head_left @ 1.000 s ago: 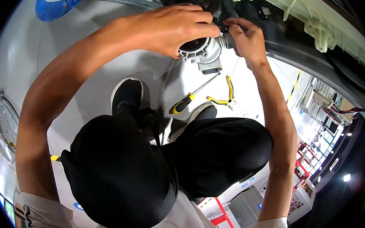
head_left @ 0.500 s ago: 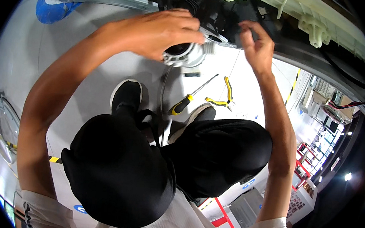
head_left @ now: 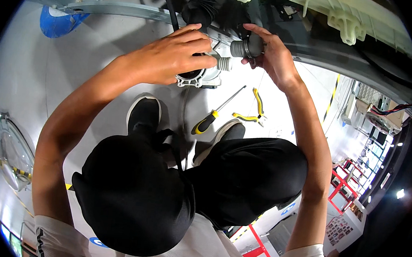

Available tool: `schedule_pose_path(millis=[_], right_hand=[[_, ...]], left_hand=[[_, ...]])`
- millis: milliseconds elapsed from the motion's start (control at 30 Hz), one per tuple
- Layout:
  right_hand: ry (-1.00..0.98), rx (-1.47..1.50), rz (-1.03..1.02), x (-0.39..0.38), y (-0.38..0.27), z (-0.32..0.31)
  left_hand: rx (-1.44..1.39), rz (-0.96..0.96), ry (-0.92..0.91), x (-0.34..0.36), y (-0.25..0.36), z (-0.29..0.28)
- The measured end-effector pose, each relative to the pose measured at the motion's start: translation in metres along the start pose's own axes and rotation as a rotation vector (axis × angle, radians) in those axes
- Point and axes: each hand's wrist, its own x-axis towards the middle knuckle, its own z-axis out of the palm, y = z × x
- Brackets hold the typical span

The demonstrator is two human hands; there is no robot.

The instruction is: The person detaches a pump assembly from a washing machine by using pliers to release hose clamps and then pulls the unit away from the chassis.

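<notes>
My left hand [head_left: 185,50] is closed over the light pump housing [head_left: 195,80], whose black round middle is partly hidden under my fingers; a pale ribbed spout [head_left: 224,64] sticks out to its right. My right hand [head_left: 273,57] grips a dark grey hose end [head_left: 240,49] with a clamp, just above and to the right of that spout, apart from it. A black ribbed bellows [head_left: 195,10] hangs behind my left hand. On the floor below lie a yellow-black screwdriver [head_left: 204,123] and yellow-handled pliers [head_left: 258,103].
A dark appliance frame with a metal rail [head_left: 107,8] spans the top, with pale plastic moulding [head_left: 346,28] at upper right. A blue object [head_left: 55,25] lies upper left, a glass porthole door [head_left: 15,151] at left, red frames [head_left: 343,186] at right. My shoes are below the housing.
My left hand has moved left and down with the housing, uncovering more bellows. My right hand moved away rightward, then back left, and the grey hose end now shows apart from the spout.
</notes>
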Motion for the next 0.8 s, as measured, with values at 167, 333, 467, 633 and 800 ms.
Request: schedule_pose_path(millis=[167, 333, 467, 633, 800], right_hand=[[-0.058, -0.070, -0.012, 0.003, 0.008, -0.005], [-0.091, -0.205, -0.079, 0.006, 0.016, -0.011], [-0.066, -0.399, -0.126, 0.006, 0.018, -0.014], [0.030, -0.636, -0.169, 0.004, 0.013, -0.011], [0.123, -0.950, -0.420, 0.011, 0.026, -0.009]], left_hand=[[0.007, -0.014, -0.020, 0.000, 0.003, 0.001], [0.000, -0.014, -0.009, 0.002, 0.001, 0.002], [-0.009, -0.025, -0.019, 0.001, 0.002, 0.002], [-0.064, -0.039, 0.004, 0.002, 0.001, 0.000], [-0.058, -0.029, 0.042, 0.002, -0.001, 0.000]])
